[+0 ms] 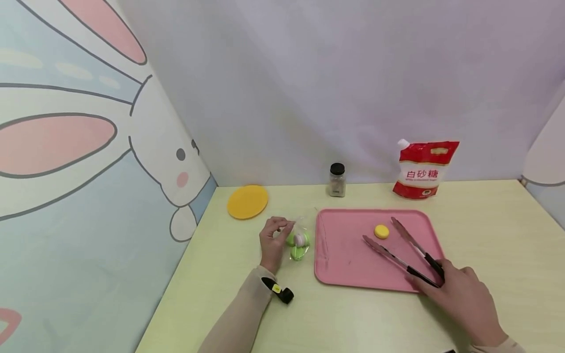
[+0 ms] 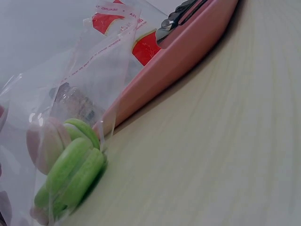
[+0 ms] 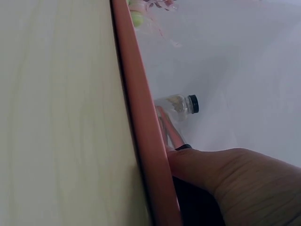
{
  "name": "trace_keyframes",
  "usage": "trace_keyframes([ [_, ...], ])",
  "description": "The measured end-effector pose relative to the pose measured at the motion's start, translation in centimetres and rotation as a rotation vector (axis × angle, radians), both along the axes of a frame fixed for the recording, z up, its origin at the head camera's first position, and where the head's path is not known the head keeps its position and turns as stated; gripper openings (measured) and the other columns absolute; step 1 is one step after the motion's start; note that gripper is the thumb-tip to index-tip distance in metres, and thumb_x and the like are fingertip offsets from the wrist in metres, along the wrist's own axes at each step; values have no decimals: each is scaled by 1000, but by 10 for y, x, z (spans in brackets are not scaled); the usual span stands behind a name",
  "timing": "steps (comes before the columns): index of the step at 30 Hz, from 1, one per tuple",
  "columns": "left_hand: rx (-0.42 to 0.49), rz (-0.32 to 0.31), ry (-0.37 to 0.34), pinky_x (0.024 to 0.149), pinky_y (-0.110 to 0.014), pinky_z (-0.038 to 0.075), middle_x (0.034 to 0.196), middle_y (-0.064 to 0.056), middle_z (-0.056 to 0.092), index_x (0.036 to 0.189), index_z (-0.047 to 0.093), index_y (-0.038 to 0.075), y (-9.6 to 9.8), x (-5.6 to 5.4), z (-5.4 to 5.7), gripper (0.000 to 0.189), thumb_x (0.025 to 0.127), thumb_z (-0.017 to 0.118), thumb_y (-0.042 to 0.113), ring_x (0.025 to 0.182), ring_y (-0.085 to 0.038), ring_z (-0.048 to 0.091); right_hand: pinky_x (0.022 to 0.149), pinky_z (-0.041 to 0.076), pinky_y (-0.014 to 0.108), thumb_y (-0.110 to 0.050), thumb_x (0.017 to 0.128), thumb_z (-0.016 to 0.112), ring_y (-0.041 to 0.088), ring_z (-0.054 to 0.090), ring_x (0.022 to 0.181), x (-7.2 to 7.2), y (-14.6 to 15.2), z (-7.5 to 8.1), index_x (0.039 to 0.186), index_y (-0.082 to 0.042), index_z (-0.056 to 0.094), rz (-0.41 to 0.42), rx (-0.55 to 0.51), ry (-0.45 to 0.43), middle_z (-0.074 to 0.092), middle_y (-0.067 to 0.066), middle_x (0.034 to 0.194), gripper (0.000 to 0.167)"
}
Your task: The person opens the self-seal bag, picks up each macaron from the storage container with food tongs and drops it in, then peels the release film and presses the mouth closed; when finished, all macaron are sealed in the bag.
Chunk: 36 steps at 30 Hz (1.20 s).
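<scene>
In the head view, the left hand is pinching the upper edge of a clear bag, its grip closing thumb to fingers on the plastic. Inside, green macarons and a pale pink macaron are sitting low, just left of the pink tray. The right hand is holding the black handles of the tongs, its grip clamping round them at the tray's near right corner. The two metal arms are standing apart, and a yellow macaron is lying on the tray between their tips. Behind the tray, a black-lidded jar and a red-and-white pouch are standing on the counter; a yellow disc is lying at the far left.

In the left wrist view, the bagged macarons are pressing close together beside the tray's rim (the hand itself is barely showing at the left edge), while a scalloped tong tip is showing above the rim.

In the right wrist view, the thumb is lying along the black handle, just behind the tray's rim, and the jar is showing beyond the metal arms.
</scene>
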State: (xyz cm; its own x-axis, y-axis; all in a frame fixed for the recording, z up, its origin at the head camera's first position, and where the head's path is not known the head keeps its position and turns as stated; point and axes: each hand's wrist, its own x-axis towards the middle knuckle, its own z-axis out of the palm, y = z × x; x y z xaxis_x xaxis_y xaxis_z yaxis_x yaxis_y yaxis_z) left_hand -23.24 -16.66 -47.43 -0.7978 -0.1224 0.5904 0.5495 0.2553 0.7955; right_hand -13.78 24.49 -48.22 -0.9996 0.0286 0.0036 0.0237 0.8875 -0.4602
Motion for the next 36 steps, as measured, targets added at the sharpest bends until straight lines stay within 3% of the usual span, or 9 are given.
trace_keyframes([
  [11,12,-8,-5,75,-36,43,92,-21,66,92,77,-5,0,1,0,6,89,74,-1,91,-27,58,54,36,36,-74,82,65,34,54,80,2,0,0,94,-7,57,0,10,4,54,3,68,69],
  [17,7,-14,20,73,-42,42,91,-22,65,92,76,-6,0,0,0,6,89,73,-3,90,-29,58,50,29,33,-65,87,66,25,47,67,4,-2,-3,82,-13,51,6,33,95,42,3,62,55],
  [22,10,-15,21,73,-45,42,91,-22,65,92,76,-6,0,0,0,6,89,73,-3,90,-29,57,50,28,32,-58,91,66,21,40,62,4,-3,-3,85,-12,54,12,24,128,41,4,66,47],
  [30,14,-22,8,77,-29,43,92,-21,65,94,76,-6,0,-1,1,7,89,73,-2,91,-30,57,51,28,33,-57,90,68,22,40,63,4,-7,0,91,-12,55,33,10,123,41,5,67,47],
  [36,16,-19,4,75,-31,43,91,-19,65,93,76,-5,0,0,1,6,89,74,-1,90,-24,58,51,28,33,-57,90,68,22,40,64,5,-8,0,91,-14,55,33,-3,101,40,5,68,46],
])
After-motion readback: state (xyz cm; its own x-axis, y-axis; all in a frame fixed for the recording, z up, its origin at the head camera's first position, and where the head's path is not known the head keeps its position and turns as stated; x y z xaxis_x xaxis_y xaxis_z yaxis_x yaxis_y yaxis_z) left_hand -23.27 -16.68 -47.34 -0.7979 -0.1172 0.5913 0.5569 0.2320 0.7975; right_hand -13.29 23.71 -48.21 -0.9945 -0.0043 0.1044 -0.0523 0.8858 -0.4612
